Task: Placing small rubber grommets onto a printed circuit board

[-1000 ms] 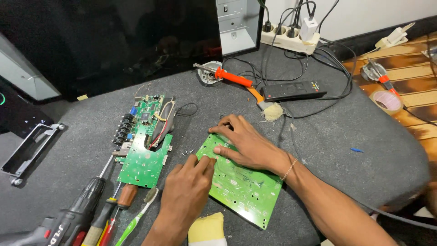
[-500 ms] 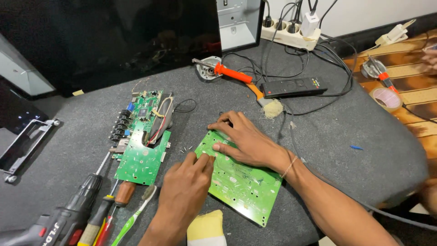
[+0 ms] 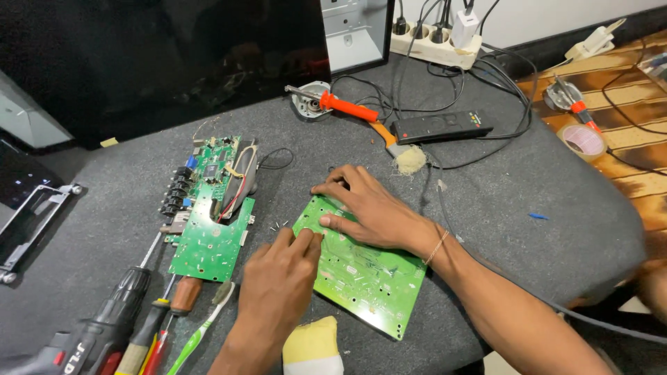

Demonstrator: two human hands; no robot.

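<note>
Pressing hands [image 3: 326, 243] on board [image 3: 368, 278] (screws [image 3: 279, 225] nr)

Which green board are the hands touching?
The plain green circuit board on the right. The left hand and right hand both press on it. The other board, with wires and black sockets, lies untouched further left.

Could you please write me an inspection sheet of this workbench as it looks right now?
Surface: grey felt-covered bench.
Job's things: green circuit board lying flat; second circuit board to its left.
Clutter: power screwdriver, screwdrivers, green toothbrush, yellow sponge, loose screws, remote control, soldering iron, tape roll.
Hands: left hand and right hand both pressed on the green circuit board.
Cables: black leads running to a power strip.
Surroundings: dark screen panel behind.
</note>
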